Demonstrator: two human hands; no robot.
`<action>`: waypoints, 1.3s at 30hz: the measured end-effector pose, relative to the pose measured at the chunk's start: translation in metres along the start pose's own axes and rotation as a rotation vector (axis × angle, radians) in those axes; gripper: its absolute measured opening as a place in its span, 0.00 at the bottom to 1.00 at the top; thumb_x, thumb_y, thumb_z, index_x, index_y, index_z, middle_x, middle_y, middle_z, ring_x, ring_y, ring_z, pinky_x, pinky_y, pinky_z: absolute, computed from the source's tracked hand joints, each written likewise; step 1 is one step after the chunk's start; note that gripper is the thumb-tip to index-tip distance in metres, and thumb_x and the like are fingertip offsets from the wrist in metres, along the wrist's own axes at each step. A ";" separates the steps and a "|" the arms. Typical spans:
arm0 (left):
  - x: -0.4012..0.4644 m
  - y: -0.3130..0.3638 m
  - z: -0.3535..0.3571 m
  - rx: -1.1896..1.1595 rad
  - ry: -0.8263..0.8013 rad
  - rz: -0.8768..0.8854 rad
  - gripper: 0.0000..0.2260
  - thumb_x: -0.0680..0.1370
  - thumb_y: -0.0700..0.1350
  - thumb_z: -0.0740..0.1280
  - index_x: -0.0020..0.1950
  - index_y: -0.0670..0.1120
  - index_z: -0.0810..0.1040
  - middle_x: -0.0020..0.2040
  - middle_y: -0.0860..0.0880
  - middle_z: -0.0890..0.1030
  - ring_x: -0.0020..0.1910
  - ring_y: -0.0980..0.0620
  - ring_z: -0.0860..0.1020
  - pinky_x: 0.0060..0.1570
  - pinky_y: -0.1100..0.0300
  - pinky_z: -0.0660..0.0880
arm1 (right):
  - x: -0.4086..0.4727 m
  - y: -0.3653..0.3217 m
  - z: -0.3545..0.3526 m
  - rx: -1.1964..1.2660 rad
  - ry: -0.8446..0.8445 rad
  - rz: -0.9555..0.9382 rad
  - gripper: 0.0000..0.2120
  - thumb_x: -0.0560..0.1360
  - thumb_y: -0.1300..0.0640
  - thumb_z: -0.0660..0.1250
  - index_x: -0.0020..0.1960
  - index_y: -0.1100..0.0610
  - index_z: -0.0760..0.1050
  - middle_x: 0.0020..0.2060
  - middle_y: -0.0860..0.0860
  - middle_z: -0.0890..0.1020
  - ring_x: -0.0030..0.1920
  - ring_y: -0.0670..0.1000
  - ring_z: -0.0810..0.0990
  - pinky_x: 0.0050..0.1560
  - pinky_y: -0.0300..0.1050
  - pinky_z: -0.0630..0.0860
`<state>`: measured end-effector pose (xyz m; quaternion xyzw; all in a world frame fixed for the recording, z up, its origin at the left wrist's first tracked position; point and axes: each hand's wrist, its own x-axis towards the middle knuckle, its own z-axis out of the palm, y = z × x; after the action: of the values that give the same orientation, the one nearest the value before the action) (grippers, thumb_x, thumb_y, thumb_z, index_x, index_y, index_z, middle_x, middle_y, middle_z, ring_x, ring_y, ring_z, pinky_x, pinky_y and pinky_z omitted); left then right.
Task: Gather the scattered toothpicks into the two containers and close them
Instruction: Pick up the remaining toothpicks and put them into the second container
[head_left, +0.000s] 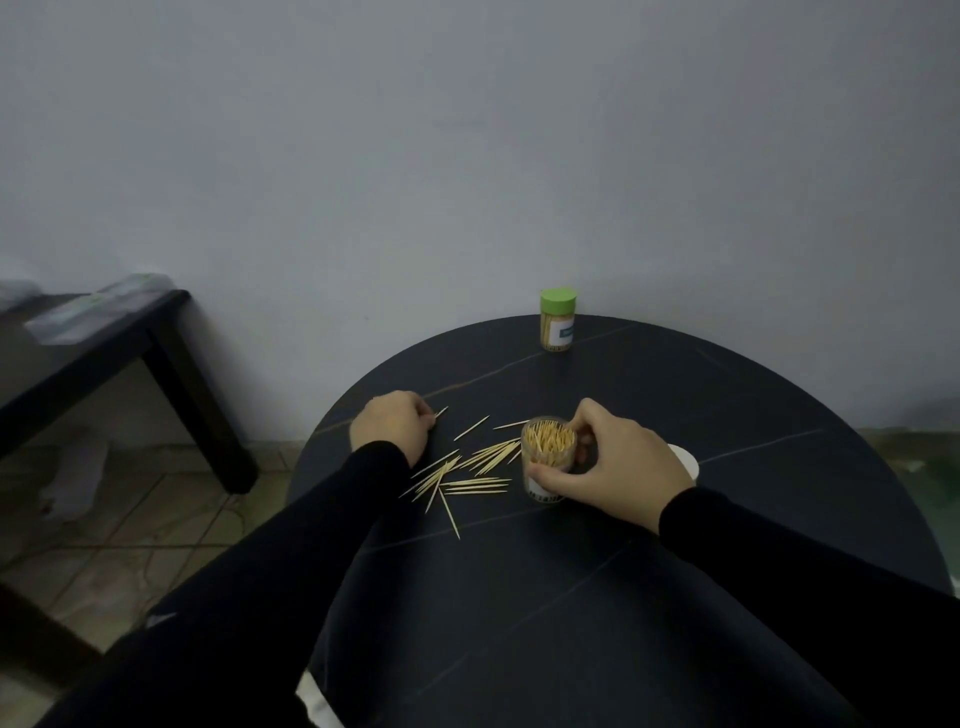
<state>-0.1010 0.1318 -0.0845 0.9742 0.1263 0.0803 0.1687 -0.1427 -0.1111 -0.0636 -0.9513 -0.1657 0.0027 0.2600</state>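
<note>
Loose toothpicks (467, 470) lie scattered mid-desk (675, 597), just left of the open toothpick jar (548, 457). My right hand (608, 465) wraps its grip around that jar. Left hand (392, 428) curled, pinching one toothpick (440, 413). Green-lidded jar (558, 320) stands capped at the far edge.

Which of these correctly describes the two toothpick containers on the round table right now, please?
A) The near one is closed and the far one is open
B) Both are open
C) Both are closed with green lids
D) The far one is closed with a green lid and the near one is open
D: the far container wears its green lid by the wall, while the near container, gripped by the right hand, shows toothpick tips at its open top.
</note>
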 end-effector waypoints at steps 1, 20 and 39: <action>0.002 0.009 0.004 -0.013 -0.003 0.006 0.08 0.79 0.50 0.64 0.53 0.49 0.81 0.49 0.50 0.82 0.48 0.51 0.78 0.47 0.58 0.74 | 0.000 0.000 0.000 -0.003 -0.005 0.000 0.24 0.66 0.31 0.68 0.50 0.46 0.67 0.44 0.42 0.79 0.44 0.41 0.78 0.53 0.48 0.77; -0.012 0.056 0.009 -0.010 -0.311 0.333 0.07 0.75 0.53 0.69 0.50 0.53 0.77 0.44 0.56 0.77 0.43 0.57 0.75 0.43 0.63 0.71 | -0.001 0.016 -0.010 -0.040 0.026 0.024 0.25 0.63 0.30 0.67 0.47 0.46 0.66 0.42 0.42 0.79 0.43 0.45 0.78 0.47 0.46 0.77; -0.031 0.088 0.006 0.236 -0.212 0.264 0.07 0.79 0.44 0.60 0.44 0.44 0.75 0.45 0.46 0.79 0.44 0.48 0.78 0.44 0.56 0.75 | 0.000 0.016 -0.010 -0.051 0.031 0.017 0.23 0.64 0.31 0.68 0.46 0.46 0.65 0.41 0.43 0.79 0.41 0.43 0.78 0.45 0.45 0.78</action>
<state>-0.1103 0.0415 -0.0628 0.9983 -0.0123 -0.0165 0.0536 -0.1372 -0.1290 -0.0628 -0.9589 -0.1535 -0.0143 0.2384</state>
